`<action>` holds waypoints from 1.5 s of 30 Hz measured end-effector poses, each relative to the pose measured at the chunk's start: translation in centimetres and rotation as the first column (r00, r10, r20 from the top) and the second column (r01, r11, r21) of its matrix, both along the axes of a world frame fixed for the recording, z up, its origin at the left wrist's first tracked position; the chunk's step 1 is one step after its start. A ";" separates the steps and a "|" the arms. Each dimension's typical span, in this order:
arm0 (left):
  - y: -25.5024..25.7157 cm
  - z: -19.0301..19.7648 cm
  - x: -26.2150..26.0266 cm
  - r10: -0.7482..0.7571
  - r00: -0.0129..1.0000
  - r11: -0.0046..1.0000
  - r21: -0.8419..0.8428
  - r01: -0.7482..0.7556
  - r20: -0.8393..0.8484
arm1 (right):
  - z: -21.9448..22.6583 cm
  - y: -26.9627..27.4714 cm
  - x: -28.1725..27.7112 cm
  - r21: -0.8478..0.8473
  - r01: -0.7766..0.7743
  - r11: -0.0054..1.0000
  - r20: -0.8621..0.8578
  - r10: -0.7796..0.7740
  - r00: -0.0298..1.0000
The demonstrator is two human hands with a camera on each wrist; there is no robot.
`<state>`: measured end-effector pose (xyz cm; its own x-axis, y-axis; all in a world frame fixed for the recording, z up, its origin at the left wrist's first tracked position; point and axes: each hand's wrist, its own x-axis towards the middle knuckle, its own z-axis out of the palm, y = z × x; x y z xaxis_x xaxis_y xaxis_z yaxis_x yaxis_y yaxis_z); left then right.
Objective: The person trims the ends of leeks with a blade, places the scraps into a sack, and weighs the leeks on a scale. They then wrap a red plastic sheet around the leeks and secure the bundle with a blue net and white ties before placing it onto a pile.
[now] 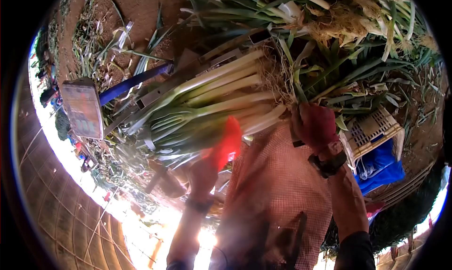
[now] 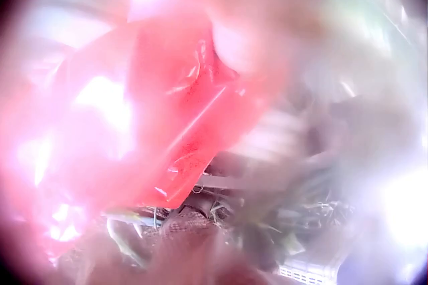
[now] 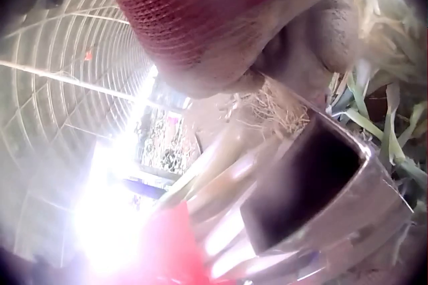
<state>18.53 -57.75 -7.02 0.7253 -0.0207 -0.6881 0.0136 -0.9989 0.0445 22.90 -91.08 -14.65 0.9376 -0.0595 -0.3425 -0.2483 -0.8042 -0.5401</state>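
My left hand (image 1: pixel 202 173), blurred in the head view, holds a glossy sheet of red plastic (image 2: pixel 190 108) near the leafy side of the bundle. The sheet hides most of its fingers. A row of long green onions (image 1: pixel 226 93) lies with the white stalks and roots (image 1: pixel 278 77) toward the right. At the root end, my right hand (image 1: pixel 320 124), covered by a dark red knit glove, grips a flat dark piece with a shiny metal edge (image 3: pixel 307 185). Its fingers curl over the top of that piece, close to the lower stalks.
Beneath the onions runs a metal frame (image 1: pixel 150 98), joined by a blue bar (image 1: pixel 134 84) to a boxy display (image 1: pixel 84 110). More onions (image 1: pixel 348 20) are heaped at the back. A white plastic crate (image 1: pixel 372 133) with blue plastic stands right. Orange mesh cloth (image 1: pixel 282 185) covers the lap.
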 end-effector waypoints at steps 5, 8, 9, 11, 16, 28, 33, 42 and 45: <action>1.2 -0.3 -0.4 0.046 0.997 0.998 -0.050 -0.042 0.068 | 1.1 -1.4 0.0 -0.011 -0.122 0.993 -0.041 0.121 0.992; 0.4 -0.1 0.0 0.006 0.991 0.997 -0.077 0.004 0.131 | 0.5 -2.4 0.0 0.047 -0.123 0.991 -0.084 0.127 0.988; 0.2 0.0 -0.2 0.007 0.993 0.996 -0.088 0.003 0.115 | 0.4 -3.1 -0.4 0.128 -0.080 0.989 -0.188 0.103 0.977; 0.0 0.1 -0.1 0.133 0.981 0.976 -0.192 -0.105 0.141 | -0.5 -4.7 -0.1 0.345 0.165 0.924 -0.390 -0.019 0.920; 1.0 -0.5 -0.5 0.011 0.983 0.988 -0.155 0.017 0.181 | -9.4 -4.9 -1.1 0.646 0.735 0.205 -0.716 -0.171 0.677; 1.2 -0.7 -1.4 0.093 0.975 0.984 -0.166 -0.060 0.203 | -23.1 -11.0 -5.5 0.870 0.285 0.401 -0.342 0.077 0.936; 2.1 -1.1 -1.6 -0.016 0.976 0.991 -0.126 0.044 0.216 | -18.9 -22.1 -5.8 0.794 0.414 0.444 -0.477 0.033 0.878; 2.9 -2.0 -2.1 0.098 0.975 0.990 -0.120 -0.075 0.197 | -10.6 -32.9 -12.0 0.488 0.510 0.709 -0.448 -0.298 0.843; 0.5 -0.3 -1.3 0.162 0.976 0.980 -0.138 -0.143 0.144 | -4.2 -29.6 -16.3 0.391 0.649 0.653 -0.178 -0.638 0.749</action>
